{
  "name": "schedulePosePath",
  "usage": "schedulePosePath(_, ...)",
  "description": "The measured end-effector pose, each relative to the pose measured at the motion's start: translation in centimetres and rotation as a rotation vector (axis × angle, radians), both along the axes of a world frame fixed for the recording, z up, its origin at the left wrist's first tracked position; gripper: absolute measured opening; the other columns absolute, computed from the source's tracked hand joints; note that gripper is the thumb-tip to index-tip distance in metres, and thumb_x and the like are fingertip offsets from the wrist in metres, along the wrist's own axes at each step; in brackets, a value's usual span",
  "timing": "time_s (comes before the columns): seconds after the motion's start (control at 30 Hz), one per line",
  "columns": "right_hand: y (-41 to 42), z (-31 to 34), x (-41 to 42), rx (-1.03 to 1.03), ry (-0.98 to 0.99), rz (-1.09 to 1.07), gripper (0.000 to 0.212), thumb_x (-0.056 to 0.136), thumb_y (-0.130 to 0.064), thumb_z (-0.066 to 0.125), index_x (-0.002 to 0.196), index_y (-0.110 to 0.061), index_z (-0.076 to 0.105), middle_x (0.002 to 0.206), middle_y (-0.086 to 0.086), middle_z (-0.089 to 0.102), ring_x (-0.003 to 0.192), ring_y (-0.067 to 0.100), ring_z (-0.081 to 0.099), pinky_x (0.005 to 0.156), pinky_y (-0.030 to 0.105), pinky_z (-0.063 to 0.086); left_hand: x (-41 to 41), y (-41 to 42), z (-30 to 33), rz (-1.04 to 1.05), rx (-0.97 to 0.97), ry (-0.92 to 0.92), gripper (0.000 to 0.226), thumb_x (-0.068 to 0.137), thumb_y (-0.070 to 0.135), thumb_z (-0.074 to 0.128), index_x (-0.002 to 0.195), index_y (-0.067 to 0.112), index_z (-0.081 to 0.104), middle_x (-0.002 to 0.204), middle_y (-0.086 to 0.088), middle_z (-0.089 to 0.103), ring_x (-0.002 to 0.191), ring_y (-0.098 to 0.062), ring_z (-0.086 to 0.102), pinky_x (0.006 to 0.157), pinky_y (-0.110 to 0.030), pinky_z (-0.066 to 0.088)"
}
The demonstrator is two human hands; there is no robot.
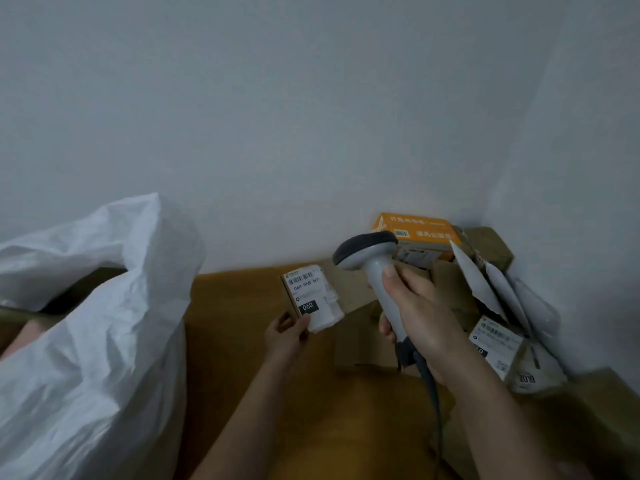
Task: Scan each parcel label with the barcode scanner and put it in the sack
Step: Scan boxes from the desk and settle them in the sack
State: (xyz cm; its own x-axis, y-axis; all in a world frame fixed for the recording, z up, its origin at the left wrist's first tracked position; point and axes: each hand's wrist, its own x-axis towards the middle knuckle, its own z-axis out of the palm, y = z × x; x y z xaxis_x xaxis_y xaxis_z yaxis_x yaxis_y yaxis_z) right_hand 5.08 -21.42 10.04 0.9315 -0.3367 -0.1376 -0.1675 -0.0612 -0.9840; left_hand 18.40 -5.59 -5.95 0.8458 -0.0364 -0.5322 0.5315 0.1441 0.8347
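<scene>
My left hand holds a small cardboard parcel by its lower edge, with the white label and its barcode turned up towards me. My right hand grips the handle of a grey barcode scanner, whose dark head sits just right of the parcel and above it. The scanner's cable hangs down past my right wrist. A large white woven sack stands open at the left, its mouth facing up.
A heap of parcels fills the right corner: an orange box, a labelled box, white mailer bags and brown cartons. A brown floor runs between the sack and the heap. Pale walls close in behind and at the right.
</scene>
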Motion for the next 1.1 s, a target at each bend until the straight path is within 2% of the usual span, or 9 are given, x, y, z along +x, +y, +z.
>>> schedulePosePath(0.2, 2.2, 3.2, -4.5, -0.037, -0.085, -0.006, 0.029, 0.101, -0.041, 0.038, 0.097, -0.023, 0.060, 0.051, -0.003, 0.054, 0.049, 0.008, 0.054, 0.048, 0.023, 0.044, -2.9, 1.0, 2.8, 0.007, -0.012, -0.035, 0.057, 0.085, 0.006, 0.072, 0.137, 0.008, 0.050, 0.119, -0.012, 0.064, 0.104, -0.029, 0.065, 0.091, -0.040, 0.054)
schedulePosePath(0.33, 3.1, 4.7, -7.0, -0.064, -0.108, -0.014, 0.033, 0.101, -0.042, 0.037, 0.097, -0.018, 0.061, 0.054, 0.000, 0.055, 0.049, 0.009, 0.054, 0.049, 0.024, 0.044, -4.8, 1.6, 4.1, -0.015, -0.009, -0.067, 0.055, 0.086, 0.008, 0.071, 0.136, 0.008, 0.050, 0.119, -0.012, 0.064, 0.105, -0.030, 0.064, 0.094, -0.043, 0.054)
schedulePosePath(0.53, 4.3, 6.4, -10.0, -0.055, -0.143, -0.024, 0.034, 0.100, -0.043, 0.038, 0.095, -0.019, 0.061, 0.053, -0.002, 0.054, 0.047, 0.007, 0.052, 0.047, 0.023, 0.043, -7.1, 2.1, 5.7, 0.003, 0.019, -0.108, 0.056, 0.085, 0.007, 0.073, 0.137, 0.005, 0.050, 0.123, -0.015, 0.063, 0.103, -0.029, 0.065, 0.082, -0.036, 0.056)
schedulePosePath(0.7, 5.1, 7.5, -11.6, -0.096, -0.163, -0.004, 0.035, 0.099, -0.045, 0.037, 0.095, -0.020, 0.062, 0.049, -0.002, 0.055, 0.048, 0.009, 0.053, 0.052, 0.028, 0.045, -8.1, 2.5, 7.0, -0.021, 0.033, -0.118, 0.056, 0.085, 0.007, 0.073, 0.136, 0.007, 0.051, 0.121, -0.014, 0.065, 0.104, -0.029, 0.065, 0.081, -0.035, 0.056)
schedulePosePath(0.9, 5.9, 8.3, -12.7, -0.117, -0.206, -0.040, 0.033, 0.100, -0.042, 0.037, 0.094, -0.020, 0.061, 0.049, -0.003, 0.056, 0.045, 0.006, 0.052, 0.046, 0.020, 0.043, -9.0, 2.3, 8.6, -0.057, 0.034, -0.168, 0.057, 0.084, 0.010, 0.074, 0.136, 0.006, 0.050, 0.110, -0.008, 0.065, 0.103, -0.027, 0.065, 0.085, -0.038, 0.057)
schedulePosePath(1.1, 7.4, 8.5, -12.3, -0.001, -0.301, -0.112, 0.029, 0.101, -0.041, 0.039, 0.088, -0.023, 0.057, 0.051, -0.004, 0.055, 0.050, 0.014, 0.053, 0.050, 0.031, 0.042, -10.0, 2.8, 12.6, -0.086, 0.020, -0.350, 0.058, 0.086, 0.016, 0.072, 0.139, 0.010, 0.048, 0.114, -0.006, 0.066, 0.099, -0.021, 0.067, 0.080, -0.032, 0.059)
